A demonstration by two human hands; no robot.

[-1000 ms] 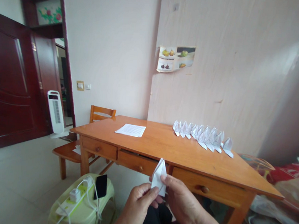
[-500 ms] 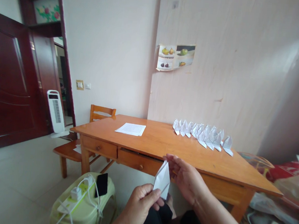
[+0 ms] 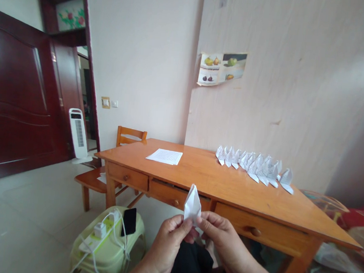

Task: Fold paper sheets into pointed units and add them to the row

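A white folded paper piece [image 3: 192, 205] stands upright between my two hands, its pointed tip split at the top. My left hand [image 3: 173, 237] pinches its lower left side, thumb in front. At the lower right edge, my right hand [image 3: 216, 233] grips it with thumb and fingertips. Both hands are in front of the wooden table [image 3: 198, 167], above my lap. Several similar folded paper pieces [image 3: 259, 166] stand in rows at the table's back right. A stack of printed sheets [image 3: 164, 156] lies on the table's left part.
A pale green stool [image 3: 111, 249] at lower left carries a power strip [image 3: 99, 237] with white cables and a black phone [image 3: 129, 222]. Behind are a wooden chair [image 3: 131, 136] and a white tower fan [image 3: 79, 134]. The table's middle drawer [image 3: 170, 195] is slightly pulled out. Bags [image 3: 358, 228] lie at right.
My right hand has come down from beside the paper's tip and now grips its lower right edge. The paper has turned more upright. The view has shifted slightly left.
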